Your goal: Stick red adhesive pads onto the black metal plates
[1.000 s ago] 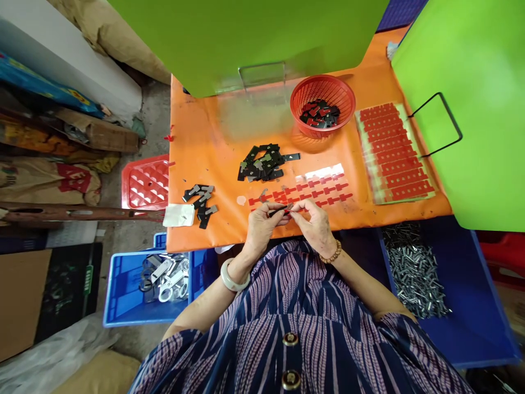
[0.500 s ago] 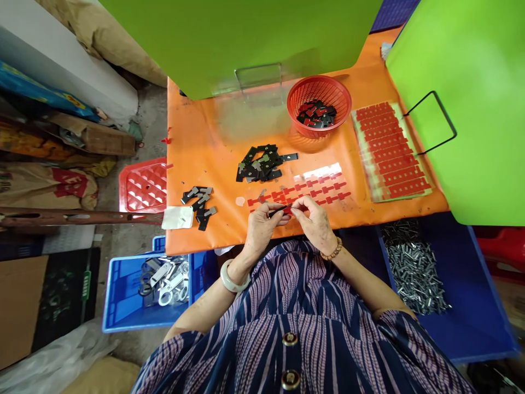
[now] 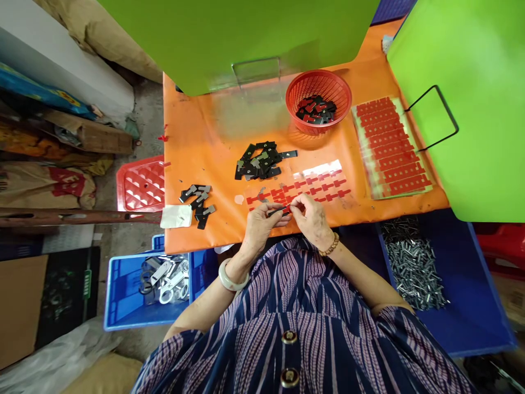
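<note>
My left hand (image 3: 259, 229) pinches a small flat black strip (image 3: 276, 211) close to the table's front edge. At the strip's right end, my right hand (image 3: 314, 223) has thumb and fingertips closed on a small red piece (image 3: 287, 208), which looks like a sticker; the fingers partly hide it. Just beyond my hands lies a clear sheet with rows of red stickers (image 3: 315, 191). Behind it is a pile of black strips (image 3: 260, 161) with metal bits. A smaller group of black strips (image 3: 200, 205) lies to the left.
A red plastic basket (image 3: 293, 112) holds black and red pieces. Stacked red sticker sheets (image 3: 394, 148) lie at the right. Green panels (image 3: 246, 33) with wire handles border the orange table (image 3: 192, 142). Blue bins with metal parts (image 3: 414, 268) and ring-ended pieces (image 3: 168, 279) sit below.
The red piece now shows more clearly at the strip's right end, between my hands. My right hand has shifted slightly; the strip stays in my left. The view has moved a little.
</note>
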Action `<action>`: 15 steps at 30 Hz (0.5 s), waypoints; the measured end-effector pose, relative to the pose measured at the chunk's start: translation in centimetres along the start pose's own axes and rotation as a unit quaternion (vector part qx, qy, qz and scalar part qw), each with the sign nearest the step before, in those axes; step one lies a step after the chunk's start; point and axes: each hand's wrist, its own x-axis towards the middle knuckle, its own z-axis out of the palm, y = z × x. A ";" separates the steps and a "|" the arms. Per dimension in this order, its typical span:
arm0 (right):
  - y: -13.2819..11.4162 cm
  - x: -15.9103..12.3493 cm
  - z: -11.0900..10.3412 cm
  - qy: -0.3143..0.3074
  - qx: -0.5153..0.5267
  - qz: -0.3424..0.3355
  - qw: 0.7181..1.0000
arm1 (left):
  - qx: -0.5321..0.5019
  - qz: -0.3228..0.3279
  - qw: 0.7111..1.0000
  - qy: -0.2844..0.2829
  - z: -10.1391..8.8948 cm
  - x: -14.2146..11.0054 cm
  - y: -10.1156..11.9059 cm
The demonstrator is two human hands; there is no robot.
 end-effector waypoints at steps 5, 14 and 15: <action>0.2 -0.1 0.3 0.008 -0.028 -0.004 1.000 | 0.004 0.003 1.000 0.001 0.0 0.0 -0.1; 0.2 -0.1 0.6 0.019 -0.048 -0.008 0.999 | 0.013 0.022 1.000 0.003 0.1 -0.1 -0.3; 0.2 -0.2 0.6 0.019 -0.053 -0.009 0.998 | 0.014 0.022 1.000 0.003 0.0 -0.1 -0.3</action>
